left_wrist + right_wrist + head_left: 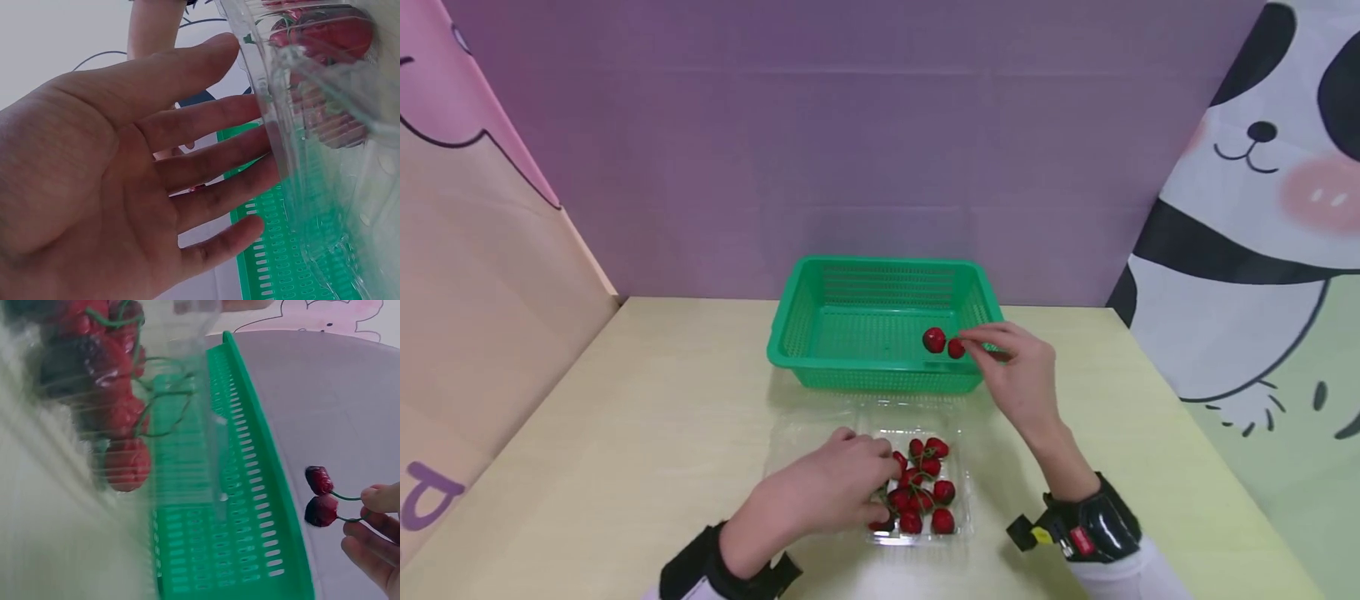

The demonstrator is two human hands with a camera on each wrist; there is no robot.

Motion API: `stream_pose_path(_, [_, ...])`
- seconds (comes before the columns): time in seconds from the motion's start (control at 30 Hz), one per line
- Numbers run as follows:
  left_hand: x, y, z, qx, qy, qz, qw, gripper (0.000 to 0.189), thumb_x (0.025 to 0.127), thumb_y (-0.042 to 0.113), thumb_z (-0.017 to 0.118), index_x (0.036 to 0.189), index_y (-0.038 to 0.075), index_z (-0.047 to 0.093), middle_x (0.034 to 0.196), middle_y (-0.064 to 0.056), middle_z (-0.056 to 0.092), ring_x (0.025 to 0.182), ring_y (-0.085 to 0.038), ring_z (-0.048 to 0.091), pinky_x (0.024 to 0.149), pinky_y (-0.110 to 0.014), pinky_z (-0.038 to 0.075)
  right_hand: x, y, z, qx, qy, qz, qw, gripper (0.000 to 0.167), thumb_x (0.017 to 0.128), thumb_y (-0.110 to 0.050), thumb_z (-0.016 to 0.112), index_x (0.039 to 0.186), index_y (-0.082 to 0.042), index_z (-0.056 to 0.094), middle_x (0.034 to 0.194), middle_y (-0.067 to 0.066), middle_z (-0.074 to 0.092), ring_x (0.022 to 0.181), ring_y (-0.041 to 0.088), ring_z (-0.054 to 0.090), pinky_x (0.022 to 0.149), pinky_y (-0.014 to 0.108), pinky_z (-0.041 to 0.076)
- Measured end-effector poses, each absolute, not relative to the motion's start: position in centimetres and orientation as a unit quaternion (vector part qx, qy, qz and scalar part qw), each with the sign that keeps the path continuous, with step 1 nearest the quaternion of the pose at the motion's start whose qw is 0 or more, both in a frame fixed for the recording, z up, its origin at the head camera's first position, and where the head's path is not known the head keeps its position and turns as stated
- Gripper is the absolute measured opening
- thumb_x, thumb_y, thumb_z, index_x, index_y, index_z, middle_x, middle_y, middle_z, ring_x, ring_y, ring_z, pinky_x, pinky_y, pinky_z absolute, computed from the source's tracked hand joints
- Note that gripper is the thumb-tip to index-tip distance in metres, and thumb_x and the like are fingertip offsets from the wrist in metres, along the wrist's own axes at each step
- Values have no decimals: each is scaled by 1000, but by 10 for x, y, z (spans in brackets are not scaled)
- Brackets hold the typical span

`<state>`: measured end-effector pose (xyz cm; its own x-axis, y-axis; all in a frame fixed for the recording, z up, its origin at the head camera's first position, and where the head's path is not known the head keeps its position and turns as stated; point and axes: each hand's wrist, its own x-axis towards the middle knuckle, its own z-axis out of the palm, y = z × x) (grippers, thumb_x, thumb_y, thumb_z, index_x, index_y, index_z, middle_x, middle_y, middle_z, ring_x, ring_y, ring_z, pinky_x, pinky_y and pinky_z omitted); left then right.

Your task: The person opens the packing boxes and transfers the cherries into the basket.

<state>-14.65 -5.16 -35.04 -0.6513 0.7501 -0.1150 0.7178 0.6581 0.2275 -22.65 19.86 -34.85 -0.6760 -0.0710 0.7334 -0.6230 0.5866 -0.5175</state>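
Observation:
My right hand (1021, 379) pinches two red cherries (934, 340) by their green stems between thumb and fingers, over the right front part of a green plastic basket (850, 364). In the right wrist view the two cherries (322, 510) hang side by side from the fingertips. My left hand (823, 482) is at the left side of a clear plastic box (917, 541), its fingers fairly straight around that edge. Several cherries (943, 492) with green stems lie in the box; the left fingers hide some of them. In the left wrist view the palm (125, 206) is bare.
The clear box's lid (797, 425) lies folded out to the left behind the left hand. The basket stands at the back of the pale wooden table (662, 433), close to the purple backdrop (865, 150). A panda-printed panel (1247, 217) borders the right side.

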Motion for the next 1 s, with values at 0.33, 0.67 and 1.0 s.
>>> stream_pose_path(0.33, [-146,-49,-351,424,896,67,116,18,84,26,86,96,21,73,85,16,58,83,-2,53,92,-38,45,-238,204,-360,198,-825,384,364,13,81,8,83,92,0,82,93,9,77,88,26,74,73,5,49])
stream_pose_path(0.67, [-147,-47,-355,426,895,65,114,14,86,22,85,89,24,71,78,18,53,76,0,51,93,-39,44,-244,208,-368,191,-855,338,344,9,83,7,81,91,3,80,93,14,77,86,29,74,67,44,61])
stream_pose_path(1.0, [-148,-46,-358,428,896,61,101,18,85,19,85,82,25,69,74,19,50,74,0,50,90,-37,45,-246,211,-375,181,-874,320,317,9,85,5,79,93,2,79,91,16,76,82,32,74,69,50,60])
